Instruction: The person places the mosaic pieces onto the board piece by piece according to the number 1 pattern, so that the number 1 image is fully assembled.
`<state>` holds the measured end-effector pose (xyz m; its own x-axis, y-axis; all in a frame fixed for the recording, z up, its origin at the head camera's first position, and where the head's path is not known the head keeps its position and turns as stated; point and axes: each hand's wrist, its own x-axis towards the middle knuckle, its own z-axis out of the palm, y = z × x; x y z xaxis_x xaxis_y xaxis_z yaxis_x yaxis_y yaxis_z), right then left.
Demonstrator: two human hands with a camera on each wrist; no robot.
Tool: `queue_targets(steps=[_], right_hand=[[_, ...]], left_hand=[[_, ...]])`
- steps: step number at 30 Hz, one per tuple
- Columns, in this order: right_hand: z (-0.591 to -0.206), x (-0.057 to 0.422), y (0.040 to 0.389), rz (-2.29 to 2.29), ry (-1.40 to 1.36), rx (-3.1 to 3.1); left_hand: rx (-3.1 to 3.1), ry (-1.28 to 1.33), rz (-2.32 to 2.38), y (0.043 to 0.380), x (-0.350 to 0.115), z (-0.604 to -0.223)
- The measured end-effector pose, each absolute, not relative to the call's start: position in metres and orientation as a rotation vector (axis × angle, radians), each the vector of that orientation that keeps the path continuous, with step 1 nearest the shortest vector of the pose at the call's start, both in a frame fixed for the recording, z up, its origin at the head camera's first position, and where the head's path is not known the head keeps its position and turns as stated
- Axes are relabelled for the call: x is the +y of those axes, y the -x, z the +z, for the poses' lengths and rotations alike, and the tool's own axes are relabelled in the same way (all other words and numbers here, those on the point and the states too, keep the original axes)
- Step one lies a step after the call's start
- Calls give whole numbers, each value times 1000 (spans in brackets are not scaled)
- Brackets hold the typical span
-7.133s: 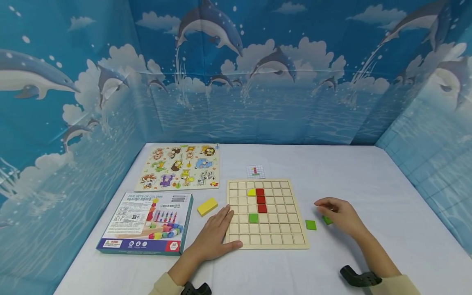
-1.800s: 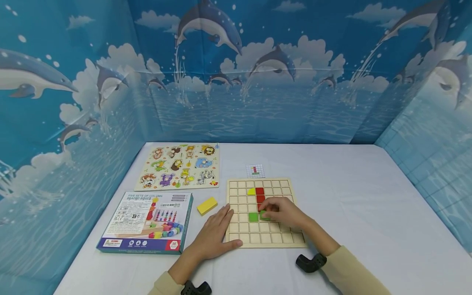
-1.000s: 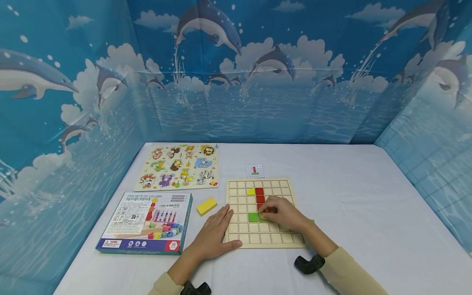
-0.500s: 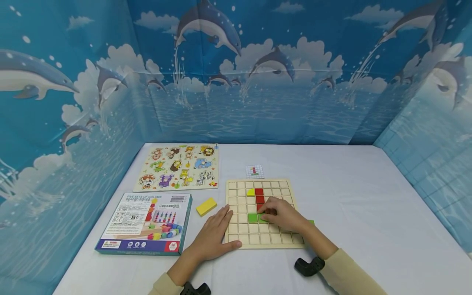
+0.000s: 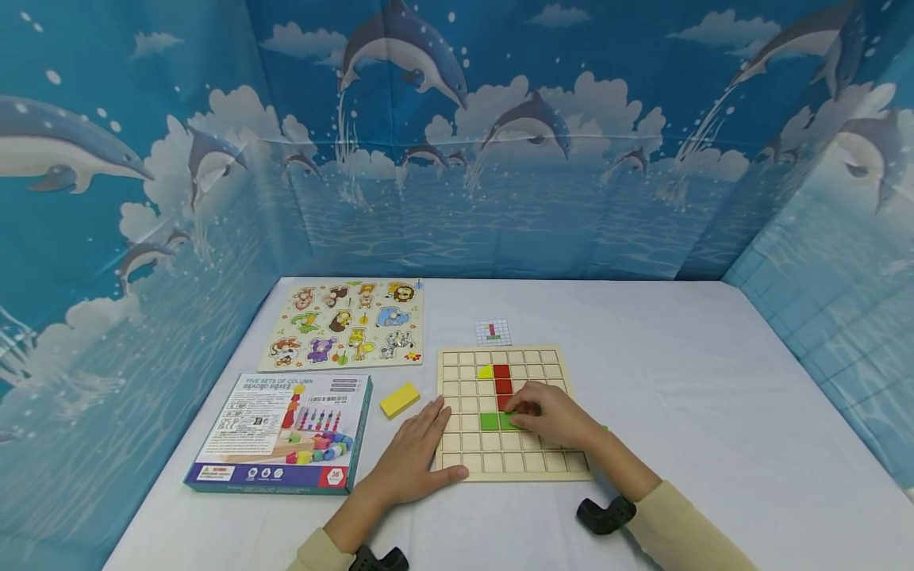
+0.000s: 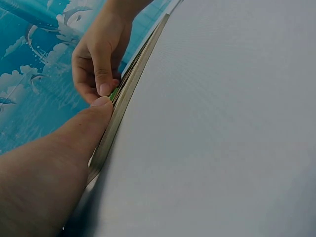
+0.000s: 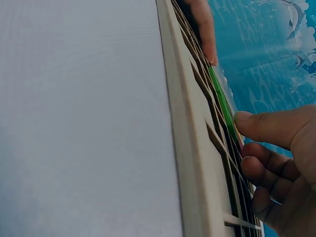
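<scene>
On the wooden grid board (image 5: 543, 466), two green square tiles lie side by side. My right hand (image 5: 553, 414) bends over the board, its thumb and fingertips at the right-hand green tile (image 5: 506, 421). In the right wrist view the thumb (image 7: 264, 126) touches the green edge (image 7: 223, 101), and the other fingers curl below it. The left-hand green tile (image 5: 489, 422) shows fully. Above them stand a column of red tiles (image 5: 503, 386) and a yellow piece (image 5: 485, 372). My left hand (image 5: 408, 456) lies with straight fingers along the board's left edge.
A small pattern card (image 5: 493, 332) lies behind the board. Left of it are a yellow block (image 5: 400, 400), a boxed bead set (image 5: 278, 432) and an animal puzzle board (image 5: 343, 325). Another green tile (image 5: 606, 428) peeks out beside the right forearm.
The right hand has brought a green tile from the table at the right into the cell beside the first one. Its fingertips have just slid slightly right. The left hand stays put.
</scene>
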<state>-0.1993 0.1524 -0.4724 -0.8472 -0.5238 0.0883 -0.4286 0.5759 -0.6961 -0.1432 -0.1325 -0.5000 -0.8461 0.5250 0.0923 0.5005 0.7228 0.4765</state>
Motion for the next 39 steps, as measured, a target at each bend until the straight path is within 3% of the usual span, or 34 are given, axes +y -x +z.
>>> queue_targets(steps=[39], right_hand=[[-471, 239, 179, -1191, 565, 2831]], left_hand=[[2852, -820, 766, 143, -132, -499]])
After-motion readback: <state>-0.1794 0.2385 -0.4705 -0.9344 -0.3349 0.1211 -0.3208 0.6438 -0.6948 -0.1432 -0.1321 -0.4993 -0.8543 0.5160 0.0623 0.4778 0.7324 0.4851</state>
